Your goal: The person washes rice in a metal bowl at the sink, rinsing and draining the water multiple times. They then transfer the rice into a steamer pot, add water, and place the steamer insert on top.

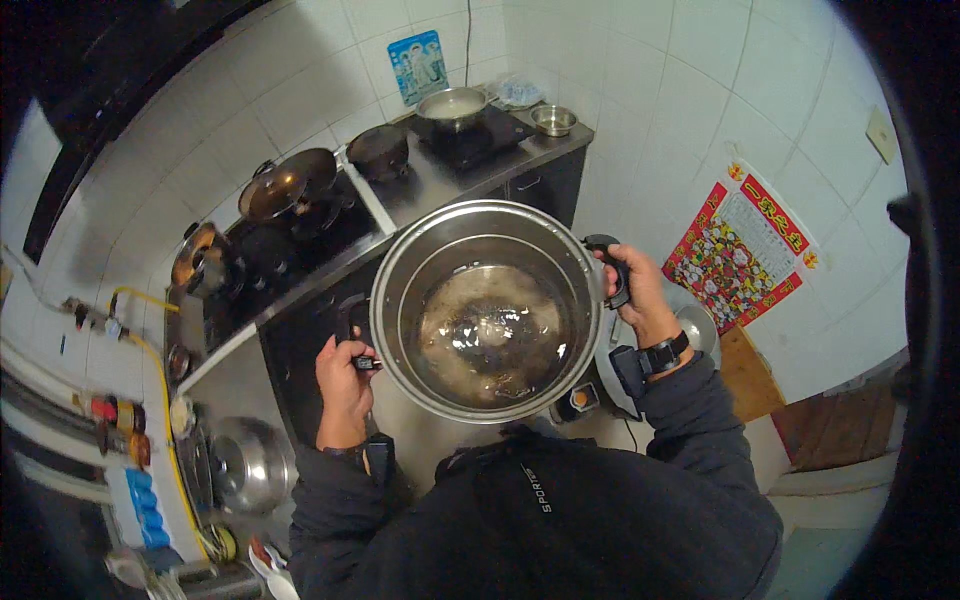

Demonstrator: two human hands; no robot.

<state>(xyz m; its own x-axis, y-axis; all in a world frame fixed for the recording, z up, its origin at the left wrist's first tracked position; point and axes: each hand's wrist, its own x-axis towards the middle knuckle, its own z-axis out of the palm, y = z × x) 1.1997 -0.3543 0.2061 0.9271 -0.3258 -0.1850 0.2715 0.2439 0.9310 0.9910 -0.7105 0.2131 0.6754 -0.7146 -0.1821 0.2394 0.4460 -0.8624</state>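
A large round stainless steel pot (490,395) hangs in front of me, held by its two black side handles. Its inside shows a stained, shiny bottom with bright reflections; whether liquid lies in it I cannot tell. My left hand (345,385) is closed round the left handle (352,318). On the other side, my right hand (640,290) grips the right handle (612,268). No lid sits on the pot. Both wrists carry dark bands.
Ahead runs a counter (420,190) with a gas stove (290,240), several pans and a silver pot (452,108). A metal bowl (553,120) stands at its right end. At left are a steel basin (245,465) and a yellow hose (165,390). A calendar (745,240) hangs on the right wall.
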